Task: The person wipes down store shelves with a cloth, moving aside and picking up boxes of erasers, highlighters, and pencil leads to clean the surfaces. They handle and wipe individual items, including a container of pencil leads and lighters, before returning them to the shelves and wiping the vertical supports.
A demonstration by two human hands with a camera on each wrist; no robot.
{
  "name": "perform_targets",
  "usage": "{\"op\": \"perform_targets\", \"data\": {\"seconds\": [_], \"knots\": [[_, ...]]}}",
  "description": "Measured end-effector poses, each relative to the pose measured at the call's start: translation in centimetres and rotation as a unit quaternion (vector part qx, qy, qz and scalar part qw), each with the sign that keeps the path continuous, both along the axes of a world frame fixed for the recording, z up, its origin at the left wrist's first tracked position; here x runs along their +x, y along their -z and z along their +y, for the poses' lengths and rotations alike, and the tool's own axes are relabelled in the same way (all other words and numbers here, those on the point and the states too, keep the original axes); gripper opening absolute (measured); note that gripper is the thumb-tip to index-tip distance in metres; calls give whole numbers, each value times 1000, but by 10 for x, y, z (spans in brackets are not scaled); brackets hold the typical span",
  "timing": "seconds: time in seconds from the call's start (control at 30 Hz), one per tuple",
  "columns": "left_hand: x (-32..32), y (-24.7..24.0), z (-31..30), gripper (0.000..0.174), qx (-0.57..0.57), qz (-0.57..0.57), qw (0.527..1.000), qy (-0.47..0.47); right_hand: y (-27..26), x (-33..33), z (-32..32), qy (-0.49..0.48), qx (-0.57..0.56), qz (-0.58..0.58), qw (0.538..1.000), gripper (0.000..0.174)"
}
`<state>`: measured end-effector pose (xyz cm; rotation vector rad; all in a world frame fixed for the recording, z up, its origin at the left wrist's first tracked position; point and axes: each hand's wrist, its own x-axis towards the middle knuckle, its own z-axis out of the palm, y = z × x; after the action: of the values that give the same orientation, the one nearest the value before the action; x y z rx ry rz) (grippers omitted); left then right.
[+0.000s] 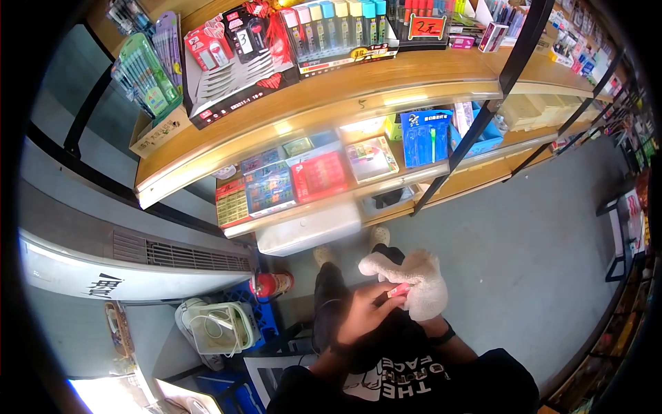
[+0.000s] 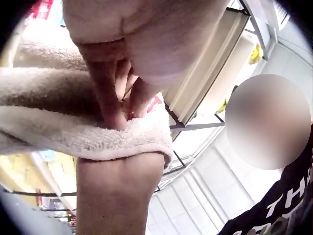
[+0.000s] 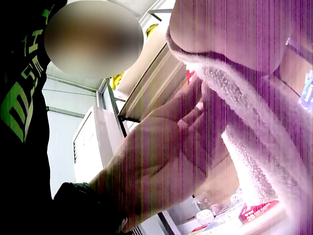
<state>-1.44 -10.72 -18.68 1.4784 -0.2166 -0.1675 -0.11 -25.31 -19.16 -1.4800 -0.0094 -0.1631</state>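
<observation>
While the fluffy cloth (image 1: 426, 284) is held up in front of the body, a small red item (image 1: 398, 290) is pinched between the thumb and fingers of the left hand (image 1: 362, 314), right against the cloth. The right hand (image 1: 433, 327) is mostly covered by the cloth, which is draped over it down to the wrist; whether it is clenched or loose cannot be told. In the right wrist view, streaked with purple, the red item seems to be only partly shown between the fingertips. The cloth's hem (image 2: 127, 155) is seen lying across the right forearm (image 2: 115, 196).

Both hands are kept apart from the front edge of the wooden shelf (image 1: 331, 124), below which a white box (image 1: 310, 229) is set. To the right of the cloth, a wide stretch of gray floor (image 1: 510, 234) is seen, bounded at the far side by more racks (image 1: 624, 234). The left side is hemmed in more closely by a fire extinguisher (image 1: 273, 284), a pale basket (image 1: 219, 330) and a tall white appliance (image 1: 138, 259).
</observation>
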Motion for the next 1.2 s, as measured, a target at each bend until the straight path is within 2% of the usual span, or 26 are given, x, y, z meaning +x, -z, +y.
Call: {"op": "perform_targets", "data": {"seconds": [0.03, 0.1, 0.2, 0.27, 0.37, 0.47, 0.53, 0.6, 0.7, 0.8, 0.97, 1.07, 1.17, 1.2], "knots": [[0, -2, 0, 22, -3, 4, 1000, -6, -6, 5, -2, -1, -100, -80, 992, 35], [0, -9, 2, 21, -10, 12, 1000, -17, -23, 15, -4, -47, -202, -149, 967, 39], [2, -19, 7, 21, 18, 15, 999, -38, -46, 28, -6, -145, -228, -135, 953, 42], [3, -14, 9, 20, 21, -11, 998, -59, -45, 32, -7, -165, -267, -143, 939, 44], [3, -4, 14, 19, 51, -39, 995, -70, -49, 37, -4, -188, -312, -192, 911, 37], [0, 0, 17, 20, 54, -14, 998, -37, -48, 29, 0, -125, -280, -184, 934, 36], [0, -2, 17, 20, 50, -12, 998, -22, -24, 15, -2, -98, -180, -67, 976, 38], [1, -9, 13, 19, 53, -39, 997, -27, 0, 15, -8, -104, -147, -35, 983, 38], [-3, 3, 3, 18, -33, -26, 992, -115, 6, 19, -13, -132, -195, -102, 966, 34], [-4, 7, 2, 19, -81, -9, 985, -149, -23, 23, -6, -119, -241, -132, 954, 30], [-3, 17, 14, 18, -8, -25, 990, -137, -22, 32, -11, -220, -360, -92, 902, 29], [-2, 9, 17, 18, 27, -18, 992, -123, -14, 20, -9, -175, -239, -103, 950, 32], [0, -8, 19, 18, 82, -9, 991, -107, -17, 21, -17, -114, -387, -181, 897, 32], [1, -12, 20, 18, 103, -5, 989, -102, -13, 24, -18, -149, -389, -159, 895, 31]]}}
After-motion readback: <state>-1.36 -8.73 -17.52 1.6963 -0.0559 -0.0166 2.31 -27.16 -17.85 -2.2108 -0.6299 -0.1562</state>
